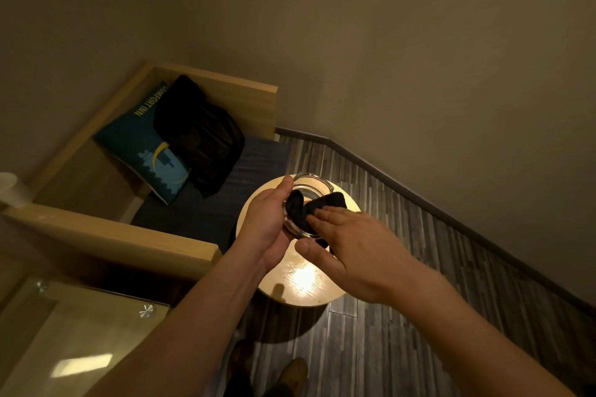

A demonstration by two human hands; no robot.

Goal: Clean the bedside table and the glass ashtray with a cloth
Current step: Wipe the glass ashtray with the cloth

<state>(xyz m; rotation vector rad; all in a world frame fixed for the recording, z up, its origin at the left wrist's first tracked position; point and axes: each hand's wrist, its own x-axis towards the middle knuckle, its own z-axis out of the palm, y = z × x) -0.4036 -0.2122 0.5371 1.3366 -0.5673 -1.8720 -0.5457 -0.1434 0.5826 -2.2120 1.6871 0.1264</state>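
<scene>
glass ashtray (314, 185) at frame centre, gripped by the left hand (269, 221) above the round table (303, 287); right hand (351, 248) presses a black cloth (298, 206) inside.

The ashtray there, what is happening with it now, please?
A person holds the glass ashtray in the left hand, lifted above the round bedside table. The right hand presses a dark cloth into the bowl of the ashtray to wipe it. The tabletop below shines under a light.
</scene>
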